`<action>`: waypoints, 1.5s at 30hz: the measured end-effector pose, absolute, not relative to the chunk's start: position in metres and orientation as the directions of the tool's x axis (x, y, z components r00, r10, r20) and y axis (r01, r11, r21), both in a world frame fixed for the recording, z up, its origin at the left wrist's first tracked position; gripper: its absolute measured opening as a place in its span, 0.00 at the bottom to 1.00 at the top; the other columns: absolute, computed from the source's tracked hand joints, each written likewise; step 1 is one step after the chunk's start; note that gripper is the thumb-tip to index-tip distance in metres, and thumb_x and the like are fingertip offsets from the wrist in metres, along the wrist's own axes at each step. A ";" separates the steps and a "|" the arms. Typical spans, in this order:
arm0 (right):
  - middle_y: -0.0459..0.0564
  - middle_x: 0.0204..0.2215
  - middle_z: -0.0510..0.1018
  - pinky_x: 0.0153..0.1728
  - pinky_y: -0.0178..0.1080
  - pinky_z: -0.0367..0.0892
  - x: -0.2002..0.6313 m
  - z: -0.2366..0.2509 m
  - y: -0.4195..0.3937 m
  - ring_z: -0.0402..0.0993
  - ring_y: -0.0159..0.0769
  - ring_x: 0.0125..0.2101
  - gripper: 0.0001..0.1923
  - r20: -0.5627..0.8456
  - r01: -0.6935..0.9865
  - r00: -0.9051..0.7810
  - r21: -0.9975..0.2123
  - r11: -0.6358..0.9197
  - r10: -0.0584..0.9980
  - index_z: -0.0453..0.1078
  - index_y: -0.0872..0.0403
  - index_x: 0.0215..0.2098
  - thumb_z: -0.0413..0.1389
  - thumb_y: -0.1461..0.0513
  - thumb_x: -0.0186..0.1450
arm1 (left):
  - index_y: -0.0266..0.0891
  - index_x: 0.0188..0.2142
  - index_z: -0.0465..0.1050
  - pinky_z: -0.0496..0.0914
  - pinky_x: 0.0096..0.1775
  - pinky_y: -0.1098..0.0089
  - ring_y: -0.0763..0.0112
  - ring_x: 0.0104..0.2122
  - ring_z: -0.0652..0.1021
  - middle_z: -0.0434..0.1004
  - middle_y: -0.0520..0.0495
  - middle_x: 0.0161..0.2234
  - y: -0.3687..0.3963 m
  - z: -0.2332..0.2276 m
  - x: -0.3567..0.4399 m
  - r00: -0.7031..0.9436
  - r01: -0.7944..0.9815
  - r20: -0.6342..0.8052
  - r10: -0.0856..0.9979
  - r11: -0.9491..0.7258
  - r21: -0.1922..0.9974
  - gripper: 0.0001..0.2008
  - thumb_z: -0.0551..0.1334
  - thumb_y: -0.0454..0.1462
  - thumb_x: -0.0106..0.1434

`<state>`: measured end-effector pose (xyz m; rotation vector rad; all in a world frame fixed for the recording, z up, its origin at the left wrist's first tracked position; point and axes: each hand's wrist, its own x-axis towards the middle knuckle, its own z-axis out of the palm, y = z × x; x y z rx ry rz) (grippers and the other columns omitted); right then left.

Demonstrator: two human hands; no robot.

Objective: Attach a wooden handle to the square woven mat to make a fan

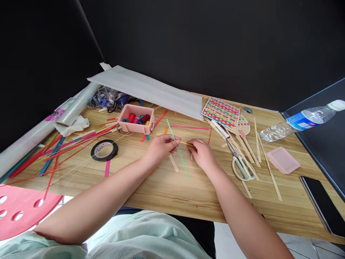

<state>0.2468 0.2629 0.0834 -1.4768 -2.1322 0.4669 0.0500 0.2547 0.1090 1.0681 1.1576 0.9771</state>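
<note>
My left hand [161,146] pinches a thin green strip [183,162] between thumb and fingertips, above the middle of the wooden table [172,194]. The strip slants from upper left to lower right. A narrow yellow strip [184,143] crosses it at my left fingertips and runs over to my right hand [202,153], whose closed fingers grip its other end. Just beyond both hands lies a pink strip [188,127]. Below my left hand rests a short pale wooden strip [173,163].
On the left are a black tape roll [104,150], a pink box [136,126] of thread spools and many coloured strips. To the right lie a woven mat [221,111], scissors [242,169], a water bottle [302,120], a pink lid [283,160] and a phone [325,205].
</note>
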 end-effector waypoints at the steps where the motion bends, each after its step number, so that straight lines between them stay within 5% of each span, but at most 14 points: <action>1: 0.54 0.36 0.79 0.45 0.44 0.64 0.248 0.081 0.266 0.72 0.44 0.41 0.08 0.189 0.771 -0.288 -0.536 0.344 0.939 0.74 0.53 0.35 0.56 0.69 0.61 | 0.33 0.39 0.73 0.66 0.26 0.74 0.77 0.20 0.69 0.71 0.55 0.21 0.255 0.111 0.049 0.126 -0.047 -0.208 0.970 0.215 0.975 0.20 0.68 0.45 0.51; 5: 0.50 0.29 0.77 0.37 0.40 0.63 0.250 0.080 0.266 0.71 0.40 0.33 0.09 0.143 0.816 -0.260 -0.496 0.297 0.955 0.73 0.53 0.32 0.54 0.72 0.59 | 0.37 0.53 0.59 0.65 0.27 0.74 0.74 0.21 0.72 0.70 0.58 0.22 0.255 0.113 0.046 0.057 0.082 -0.098 0.994 0.093 0.992 0.29 0.67 0.38 0.54; 12: 0.46 0.25 0.72 0.32 0.37 0.58 0.257 0.092 0.257 0.67 0.36 0.28 0.08 0.121 0.837 -0.164 -0.508 0.203 0.979 0.66 0.52 0.24 0.54 0.72 0.54 | 0.41 0.43 0.58 0.58 0.27 0.73 0.75 0.20 0.64 0.58 0.61 0.20 0.244 0.114 0.047 0.199 0.435 0.217 0.956 -0.285 0.854 0.10 0.55 0.32 0.62; 15: 0.44 0.23 0.70 0.30 0.37 0.57 0.263 0.100 0.253 0.65 0.35 0.26 0.06 0.133 0.814 -0.033 -0.571 0.104 0.991 0.63 0.52 0.24 0.54 0.68 0.54 | 0.40 0.36 0.64 0.59 0.28 0.73 0.75 0.22 0.66 0.63 0.57 0.22 0.243 0.115 0.049 0.264 0.398 0.198 0.944 -0.294 0.869 0.02 0.55 0.34 0.62; 24: 0.41 0.22 0.71 0.21 0.33 0.58 0.272 0.108 0.246 0.67 0.30 0.19 0.05 -0.017 0.448 0.093 -0.892 -0.057 0.995 0.58 0.50 0.30 0.51 0.59 0.57 | 0.37 0.31 0.78 0.65 0.28 0.73 0.74 0.24 0.72 0.77 0.50 0.26 0.245 0.113 0.053 0.195 0.203 0.028 0.980 -0.068 0.977 0.09 0.64 0.41 0.57; 30: 0.37 0.20 0.64 0.15 0.30 0.51 0.234 0.115 0.228 0.57 0.25 0.14 0.11 -0.073 0.140 -0.054 -0.988 -0.064 0.996 0.56 0.49 0.32 0.52 0.52 0.61 | 0.38 0.40 0.80 0.70 0.37 0.71 0.68 0.36 0.77 0.79 0.43 0.37 0.237 0.120 0.054 0.209 0.221 0.285 0.935 -0.329 0.918 0.12 0.64 0.40 0.59; 35: 0.43 0.25 0.72 0.29 0.34 0.66 0.220 0.106 0.215 0.71 0.32 0.27 0.10 -0.024 0.135 -0.141 -0.991 -0.005 0.990 0.64 0.51 0.31 0.56 0.54 0.62 | 0.38 0.29 0.79 0.69 0.35 0.73 0.71 0.30 0.77 0.79 0.48 0.29 0.237 0.119 0.056 0.170 0.131 0.191 0.967 -0.214 0.968 0.06 0.64 0.37 0.59; 45: 0.43 0.24 0.72 0.29 0.33 0.63 0.226 0.106 0.214 0.67 0.32 0.27 0.09 0.022 0.188 -0.139 -0.981 0.048 0.990 0.70 0.52 0.29 0.59 0.55 0.62 | 0.38 0.27 0.78 0.67 0.32 0.75 0.73 0.28 0.76 0.80 0.50 0.28 0.232 0.122 0.057 0.244 0.156 0.104 0.964 -0.145 0.977 0.04 0.66 0.36 0.55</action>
